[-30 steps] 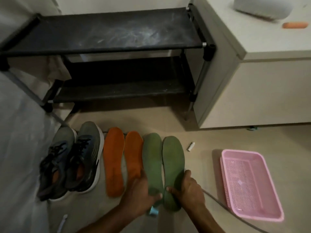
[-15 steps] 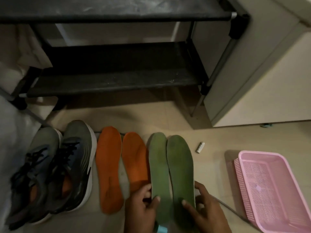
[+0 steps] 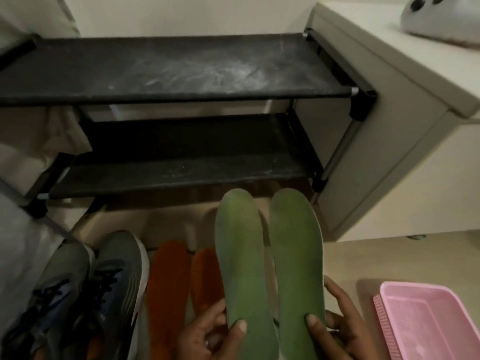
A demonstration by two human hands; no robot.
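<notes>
Two green insoles are raised off the floor, toes pointing away from me. My left hand point(image 3: 210, 331) grips the heel of the left green insole point(image 3: 241, 263), thumb on top. My right hand point(image 3: 337, 326) grips the heel of the right green insole point(image 3: 296, 255), thumb on top and fingers underneath. Two orange insoles point(image 3: 168, 287) lie flat on the floor to their left, partly hidden by the green ones. A pair of grey and blue sneakers point(image 3: 85, 289) stands at the far left.
A black two-tier shoe rack point(image 3: 166, 74) stands straight ahead, its shelves dusty. A beige cabinet point(image 3: 389, 157) flanks it on the right, with a white device point(image 3: 441, 16) on top. A pink plastic basket point(image 3: 428, 323) sits on the floor at the lower right.
Both hands have lifted the green insoles off the floor and brought them up toward the rack. The camera view has tilted upward again.
</notes>
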